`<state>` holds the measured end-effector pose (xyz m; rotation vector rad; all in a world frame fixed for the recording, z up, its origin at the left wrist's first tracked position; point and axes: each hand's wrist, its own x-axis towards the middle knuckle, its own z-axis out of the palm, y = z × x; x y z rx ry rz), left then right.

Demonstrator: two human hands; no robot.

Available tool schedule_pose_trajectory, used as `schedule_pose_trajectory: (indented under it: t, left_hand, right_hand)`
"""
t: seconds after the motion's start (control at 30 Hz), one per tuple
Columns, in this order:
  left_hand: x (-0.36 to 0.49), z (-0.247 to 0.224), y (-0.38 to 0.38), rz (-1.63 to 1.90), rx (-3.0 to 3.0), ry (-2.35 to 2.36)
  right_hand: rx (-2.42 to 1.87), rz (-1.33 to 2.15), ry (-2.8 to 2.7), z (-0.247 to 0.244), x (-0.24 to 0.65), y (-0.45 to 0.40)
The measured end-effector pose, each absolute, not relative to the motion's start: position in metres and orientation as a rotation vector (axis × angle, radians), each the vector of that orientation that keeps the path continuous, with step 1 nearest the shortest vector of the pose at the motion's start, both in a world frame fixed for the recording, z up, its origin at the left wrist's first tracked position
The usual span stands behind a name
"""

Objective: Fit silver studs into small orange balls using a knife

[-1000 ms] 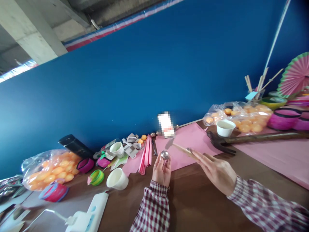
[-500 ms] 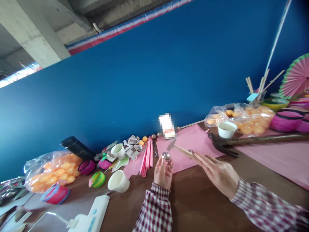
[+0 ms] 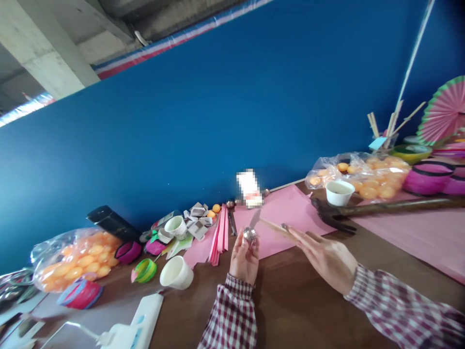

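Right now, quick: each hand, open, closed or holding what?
Left hand: closed on a shiny silver ball, held at the fingertips.
Right hand: closed on a pale stick-like tool.

You held the shiny, round silver ball up in front of the left part of the pink sheet. Your thin tool, pale-handled with a flat grey end, slanted across the sheet's view, its grey end near the ball; whether they touched was unclear.
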<state>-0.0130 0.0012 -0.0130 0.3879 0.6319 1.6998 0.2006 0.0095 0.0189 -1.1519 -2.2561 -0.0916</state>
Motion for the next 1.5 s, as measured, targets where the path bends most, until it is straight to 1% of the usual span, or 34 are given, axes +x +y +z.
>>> schedule_pose_trajectory:
  t: [0.1, 0.23, 0.43, 0.6, 0.77, 0.93, 1.2, 1.33, 1.5]
  left_hand:
    - [-0.0134, -0.011, 0.0021, 1.712, 0.366, 0.648]
    - [-0.0122, -0.0077, 0.0013, 1.714, 0.355, 0.68]
    - [-0.0116, -0.0112, 0.0007, 1.718, 0.372, 0.682]
    - [-0.0111, -0.0121, 0.0006, 1.711, 0.409, 0.672]
    - [-0.0104, -0.0104, 0.0008, 1.718, 0.353, 0.676]
    - [-0.0098, -0.0075, 0.0003, 1.705, 0.312, 0.686]
    - [-0.0105, -0.0068, 0.0012, 1.683, 0.268, 0.661]
    - [-0.0088, -0.0063, 0.001, 1.698, 0.257, 0.623]
    - [-0.0072, -0.0055, -0.0003, 1.719, 0.265, 0.606]
  right_hand:
    - [-1.158, -0.097, -2.225, 0.0195, 0.2009, 0.0098]
    - [-1.164, -0.093, -2.339, 0.0197, 0.1996, 0.009]
    - [-1.139, -0.092, -2.212, 0.0222, 0.2006, 0.0069]
    - [-1.119, -0.067, -2.33, 0.0201, 0.1992, 0.0059]
    - [-1.131, -0.064, -2.249, 0.0185, 0.1987, 0.0061]
    - [-1.12, -0.073, -2.328, 0.0176, 0.1985, 0.0082]
    - [-1.112, -0.069, -2.231, 0.0213, 0.1995, 0.0076]
    - [-1.06, -0.103, -2.279, 0.018, 0.1969, 0.0074]
    - [-1.117, -0.131, -2.28, 0.0183, 0.1972, 0.0084]
